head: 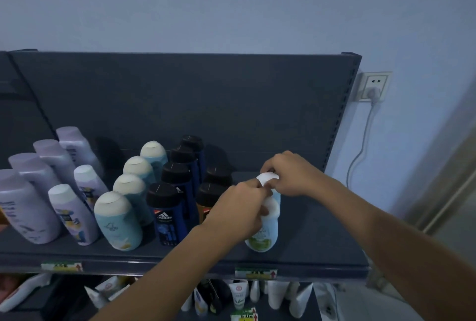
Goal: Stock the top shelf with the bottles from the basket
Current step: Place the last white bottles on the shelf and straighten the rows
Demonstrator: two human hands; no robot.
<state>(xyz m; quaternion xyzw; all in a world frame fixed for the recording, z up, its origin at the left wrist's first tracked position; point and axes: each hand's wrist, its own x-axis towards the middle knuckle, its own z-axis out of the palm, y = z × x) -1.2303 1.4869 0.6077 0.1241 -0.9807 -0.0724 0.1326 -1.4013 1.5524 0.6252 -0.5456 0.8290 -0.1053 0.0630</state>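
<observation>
Your left hand (pixel 239 208) and right hand (pixel 289 173) each curl round likely light, slick bottles (pixel 261 238) at the top shelf's (pixel 322 240) four o'clock; hold mid-body.

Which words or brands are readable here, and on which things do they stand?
"adidas": on the front dark blue bottle.
Too blurred to read: lilac bottles, light blue bottles, shelf-edge price tags, tubes below.

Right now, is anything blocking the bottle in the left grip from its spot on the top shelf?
Nothing visible does. The bottle already stands on the shelf, held by the left grip. The right grip holds a rear bottle behind it. Black-capped bottles stand beside it on the left; bare shelf lies right.
</observation>
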